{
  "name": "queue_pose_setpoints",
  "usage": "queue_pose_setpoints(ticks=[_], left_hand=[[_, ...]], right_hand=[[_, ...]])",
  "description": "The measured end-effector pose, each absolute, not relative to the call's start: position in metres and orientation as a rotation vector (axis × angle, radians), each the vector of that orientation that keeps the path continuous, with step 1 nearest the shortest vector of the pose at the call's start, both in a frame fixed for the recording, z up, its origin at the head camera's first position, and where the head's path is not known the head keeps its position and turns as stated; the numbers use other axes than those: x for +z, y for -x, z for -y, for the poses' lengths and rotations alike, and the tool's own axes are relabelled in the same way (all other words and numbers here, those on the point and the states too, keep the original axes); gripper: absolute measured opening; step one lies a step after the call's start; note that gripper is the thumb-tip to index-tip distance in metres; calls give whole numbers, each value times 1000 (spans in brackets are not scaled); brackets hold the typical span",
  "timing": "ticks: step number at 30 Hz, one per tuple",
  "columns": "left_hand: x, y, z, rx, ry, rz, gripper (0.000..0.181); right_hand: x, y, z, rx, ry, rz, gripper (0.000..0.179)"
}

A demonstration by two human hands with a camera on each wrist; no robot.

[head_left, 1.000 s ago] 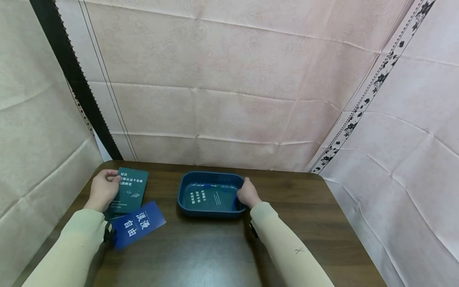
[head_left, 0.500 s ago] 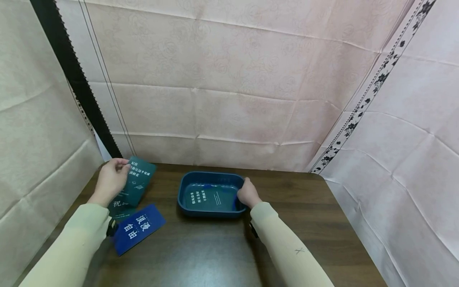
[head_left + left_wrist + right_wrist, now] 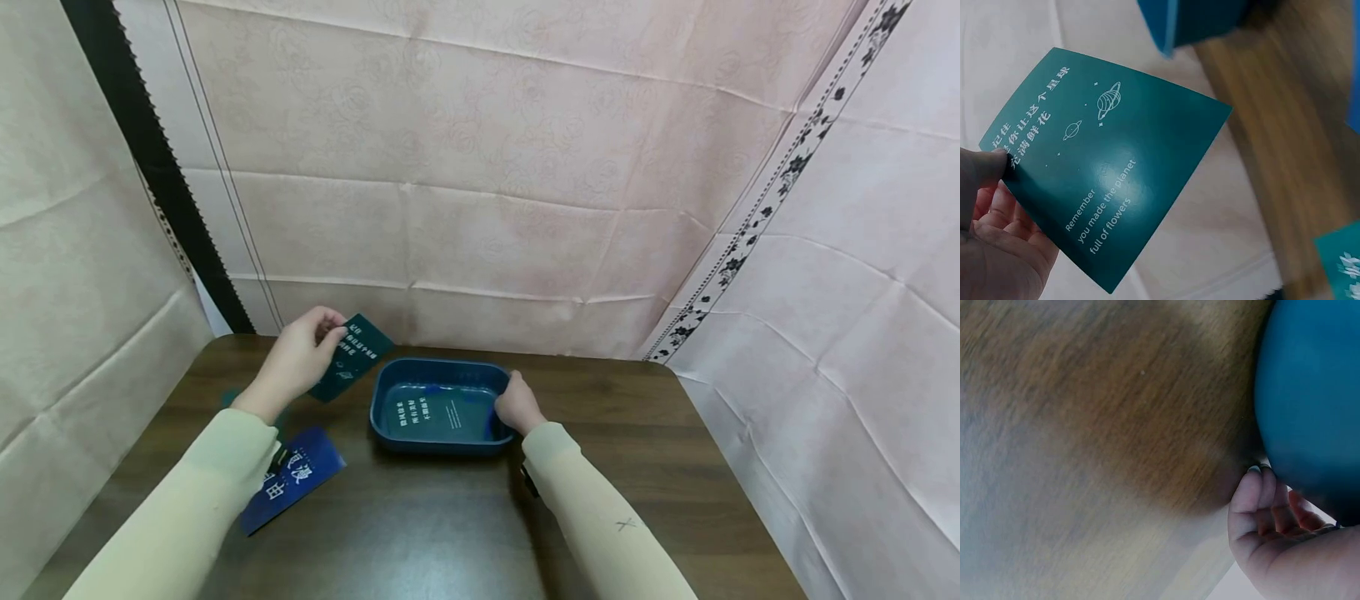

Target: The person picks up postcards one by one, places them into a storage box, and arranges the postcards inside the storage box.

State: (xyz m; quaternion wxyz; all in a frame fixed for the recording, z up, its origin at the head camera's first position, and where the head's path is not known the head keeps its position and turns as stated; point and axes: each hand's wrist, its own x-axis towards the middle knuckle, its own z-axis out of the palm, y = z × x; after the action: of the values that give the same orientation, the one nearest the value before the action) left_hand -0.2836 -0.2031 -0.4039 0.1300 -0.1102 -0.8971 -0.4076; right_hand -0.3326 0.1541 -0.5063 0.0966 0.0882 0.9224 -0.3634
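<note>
My left hand pinches a dark green printed card by one corner, thumb on top, and holds it raised just left of the tray. White lettering and small planet drawings show on the card in the left wrist view. A blue rectangular tray stands mid-table, with another green card lying inside. At the tray's right end my right hand grips the rim, thumb over the edge; in the right wrist view its curled fingers are against the outer wall.
A blue card lies at the left of the brown wooden table, partly under my left forearm. Beside it a green card is mostly hidden by the arm. Pale cloth hangs behind and at both sides.
My left hand has lifted the green card off the left pile and carried it rightward towards the tray, uncovering another green card beneath. The right hand and tray have stayed put.
</note>
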Motion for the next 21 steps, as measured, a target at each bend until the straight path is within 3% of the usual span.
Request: queue_pose_setpoints(ticks=[21], left_hand=[[-398, 295, 102, -1049, 679, 2746, 12]], right_hand=[[-503, 329, -153, -1135, -274, -2709, 66]])
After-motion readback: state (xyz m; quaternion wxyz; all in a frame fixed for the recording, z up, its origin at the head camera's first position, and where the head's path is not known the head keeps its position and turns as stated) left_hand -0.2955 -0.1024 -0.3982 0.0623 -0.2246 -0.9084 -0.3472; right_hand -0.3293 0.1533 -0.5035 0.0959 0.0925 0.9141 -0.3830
